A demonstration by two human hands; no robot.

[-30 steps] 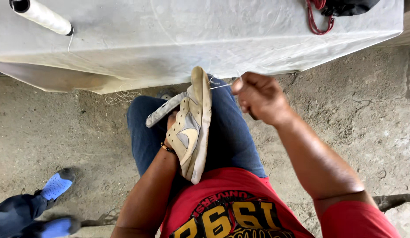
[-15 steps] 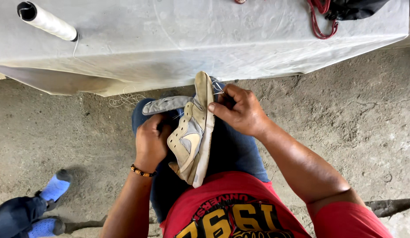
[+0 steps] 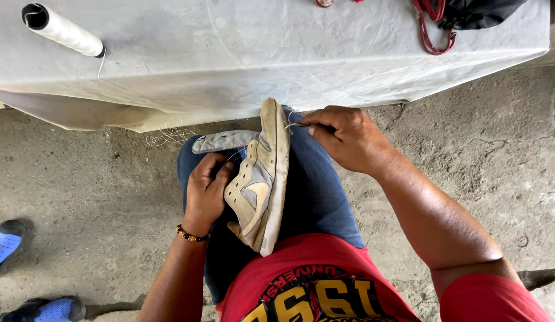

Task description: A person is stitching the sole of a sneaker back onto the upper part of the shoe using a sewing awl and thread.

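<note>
One worn sneaker rests sole-edge up on the lap, toe at 12 o'clock. Left hand grips its upper from 9 o'clock; right hand pinches a thread near the toe. Light, soft upper, stiff sole: likely best held at mid-body. Any needle too small to see; heel partly hidden by shirt

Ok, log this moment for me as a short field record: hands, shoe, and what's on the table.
left hand: grips the upper of the shoe
right hand: pinches a thin thread at the sole edge near the shoe's far end
shoe: worn beige sneaker, on its side on the person's lap, sole toward the right hand
table: covered in white cloth
thread spool: white, lying on the table, far left
red cord: on the table, far right
</note>
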